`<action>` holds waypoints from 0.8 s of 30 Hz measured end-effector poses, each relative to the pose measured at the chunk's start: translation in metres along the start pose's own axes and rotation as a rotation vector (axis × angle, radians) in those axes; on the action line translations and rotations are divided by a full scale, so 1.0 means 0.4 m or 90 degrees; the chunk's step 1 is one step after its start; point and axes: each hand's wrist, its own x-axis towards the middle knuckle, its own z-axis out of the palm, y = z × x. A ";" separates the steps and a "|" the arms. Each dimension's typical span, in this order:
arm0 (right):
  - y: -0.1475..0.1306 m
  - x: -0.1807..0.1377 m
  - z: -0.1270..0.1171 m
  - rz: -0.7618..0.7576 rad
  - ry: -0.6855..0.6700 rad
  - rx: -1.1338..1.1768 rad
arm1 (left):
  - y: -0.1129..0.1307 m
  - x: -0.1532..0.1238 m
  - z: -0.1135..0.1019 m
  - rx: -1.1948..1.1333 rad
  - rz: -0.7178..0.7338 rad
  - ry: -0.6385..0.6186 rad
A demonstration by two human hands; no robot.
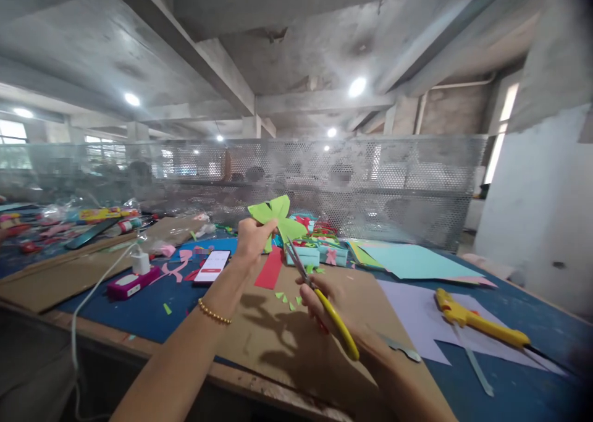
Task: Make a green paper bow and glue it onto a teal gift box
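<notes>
My left hand (251,236) is raised above the table, pinching a folded green paper shape (277,217) with pointed lobes. My right hand (336,308) grips yellow-handled scissors (319,295); the blades point up and left, and their tips reach the lower edge of the green paper. Small green paper scraps (290,299) lie on the brown cardboard sheet (296,341) under my hands. A red paper strip (270,269) rests just beyond the scraps.
A phone (212,266) and a magenta box with a white charger (133,280) sit to the left. A yellow glue gun (482,324) lies on lilac paper (426,323) at right. Teal paper sheets (412,262), small boxes and craft clutter fill the back, before a mesh partition (370,181).
</notes>
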 end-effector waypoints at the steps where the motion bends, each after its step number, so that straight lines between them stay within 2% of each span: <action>1: -0.003 -0.001 -0.001 0.001 0.003 0.001 | -0.002 -0.005 0.005 0.001 -0.002 -0.003; 11: 0.007 0.015 -0.005 0.027 0.008 0.043 | -0.004 -0.032 0.021 0.009 -0.017 -0.005; 24: 0.016 0.015 -0.001 0.043 0.006 0.045 | -0.031 -0.028 0.023 -0.028 -0.021 -0.009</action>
